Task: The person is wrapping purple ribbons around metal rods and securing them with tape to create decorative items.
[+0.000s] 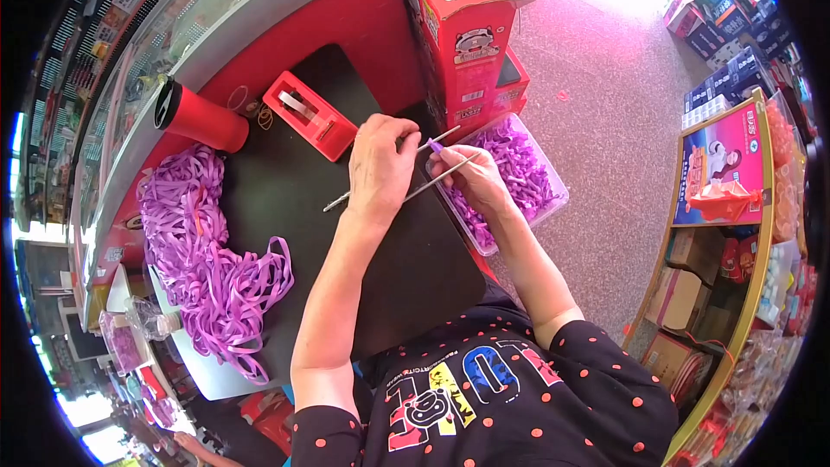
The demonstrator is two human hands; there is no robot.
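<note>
Close together over the far right part of the black table (406, 264) are my two hands. My left hand (379, 160) is closed on a thin metal stick (335, 202), which slants from lower left to upper right past my fingers. In my right hand (475, 175) is a second thin metal stick (418, 191), crossing beneath the fingertips. A small piece of purple ribbon (436, 146) shows at the right fingertips, beside the first stick. Under my right hand a clear plastic box (560, 199) holds many small folded purple ribbon pieces (519, 160).
A large heap of purple ribbon (194, 251) lies along the table's left side. Beyond stand a red tumbler (203, 121) with a black lid, a red tape dispenser (309, 117) and rubber bands (262, 114). Tall red cartons (467, 43) rise behind the box. Shelves (692, 285) stand far right.
</note>
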